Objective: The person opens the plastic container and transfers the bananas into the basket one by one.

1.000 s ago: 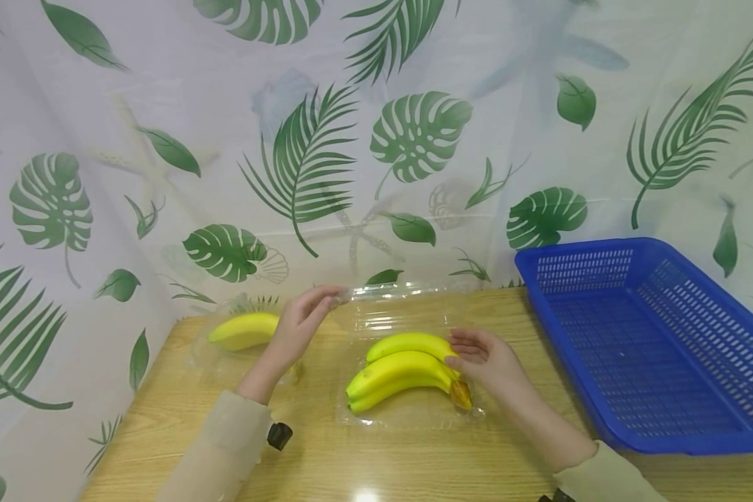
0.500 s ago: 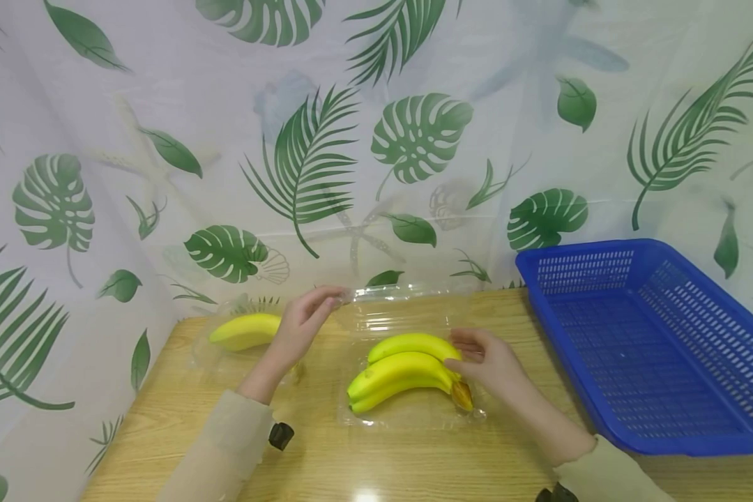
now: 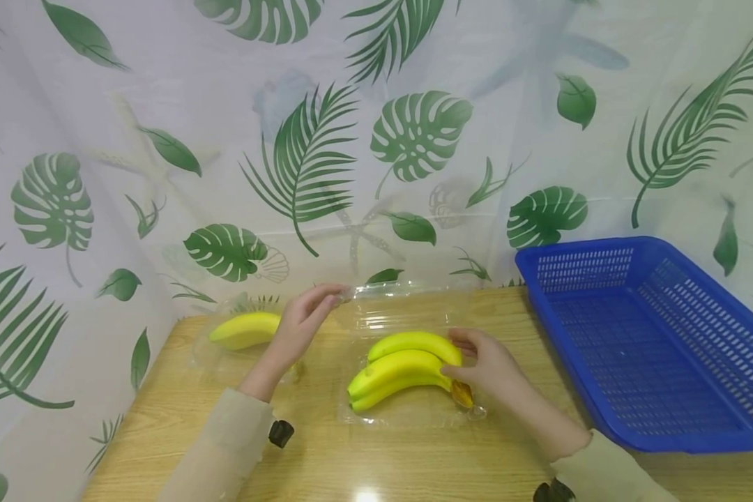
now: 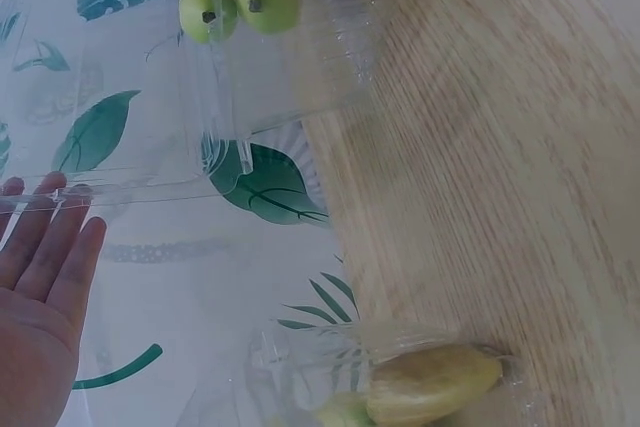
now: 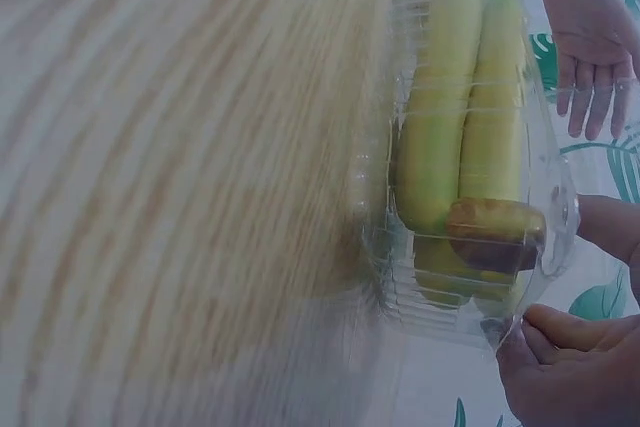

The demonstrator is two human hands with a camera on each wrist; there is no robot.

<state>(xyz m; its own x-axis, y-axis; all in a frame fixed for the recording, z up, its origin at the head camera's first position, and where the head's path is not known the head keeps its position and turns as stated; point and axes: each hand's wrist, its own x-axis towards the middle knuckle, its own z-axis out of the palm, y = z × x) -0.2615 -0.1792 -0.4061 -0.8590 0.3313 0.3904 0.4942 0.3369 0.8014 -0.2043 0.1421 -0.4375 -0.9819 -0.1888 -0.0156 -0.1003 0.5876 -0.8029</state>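
Note:
Bananas (image 3: 397, 380) lie in a clear plastic clamshell box (image 3: 392, 420), their brown stem end towards the right. The box's see-through lid (image 3: 408, 300) is raised at the back. My left hand (image 3: 304, 317) is at the lid's left corner. In the left wrist view its fingers (image 4: 45, 257) are nearly straight and meet the lid's edge. My right hand (image 3: 489, 359) is at the box's right end, with the thumb over the stem in the head view. The right wrist view shows its fingers and thumb gripping the box's edge, beside the bananas (image 5: 440, 117).
Behind my left forearm, another clear plastic box holds a yellow banana (image 3: 245, 331), partly hidden by the arm. A large blue slotted basket (image 3: 652, 362) stands on the right of the wooden table (image 3: 326, 467). A leaf-print cloth (image 3: 301, 174) hangs behind the table.
My right hand has shifted very slightly, its thumb now lower and further left over the stem end. My left hand, the lid and the bananas stay almost where they were.

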